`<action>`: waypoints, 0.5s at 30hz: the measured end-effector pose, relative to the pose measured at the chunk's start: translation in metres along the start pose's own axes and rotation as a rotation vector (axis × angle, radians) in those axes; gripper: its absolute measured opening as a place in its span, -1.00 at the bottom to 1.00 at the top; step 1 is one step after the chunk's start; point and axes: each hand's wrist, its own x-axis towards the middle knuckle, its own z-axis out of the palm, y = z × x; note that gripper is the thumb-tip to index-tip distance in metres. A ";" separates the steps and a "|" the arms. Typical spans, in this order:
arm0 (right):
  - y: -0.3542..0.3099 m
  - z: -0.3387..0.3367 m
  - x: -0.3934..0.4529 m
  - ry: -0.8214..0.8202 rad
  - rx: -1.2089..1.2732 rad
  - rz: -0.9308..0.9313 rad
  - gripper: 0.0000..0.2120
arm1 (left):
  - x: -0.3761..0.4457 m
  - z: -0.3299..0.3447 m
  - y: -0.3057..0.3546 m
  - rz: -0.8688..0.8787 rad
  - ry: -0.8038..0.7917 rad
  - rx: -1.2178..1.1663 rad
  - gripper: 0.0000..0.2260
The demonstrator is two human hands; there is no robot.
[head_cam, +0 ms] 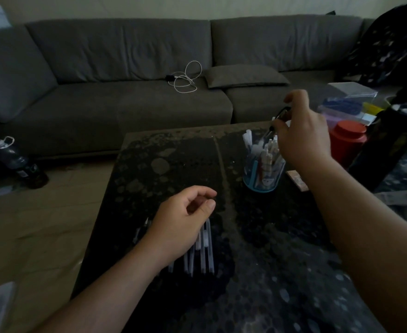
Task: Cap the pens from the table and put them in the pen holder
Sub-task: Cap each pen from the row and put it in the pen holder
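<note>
**Your arms and hands**

Your two forearms are bare right down to the lower edge of the picture; you wear no sleeve that shows. Your left hand (183,219) and your right hand (303,131) are bare too, with short, plain nails on the left thumb and fingers. In this dim light a thin ring or band could go unseen.
</note>
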 end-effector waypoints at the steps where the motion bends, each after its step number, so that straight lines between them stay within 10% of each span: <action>1: -0.002 0.001 0.005 -0.039 -0.040 -0.011 -0.61 | 0.000 0.000 -0.001 0.002 0.000 0.001 -0.84; 15: 0.006 -0.002 0.023 -0.220 0.085 0.045 -0.71 | 0.003 0.003 0.002 0.006 -0.033 0.014 -0.86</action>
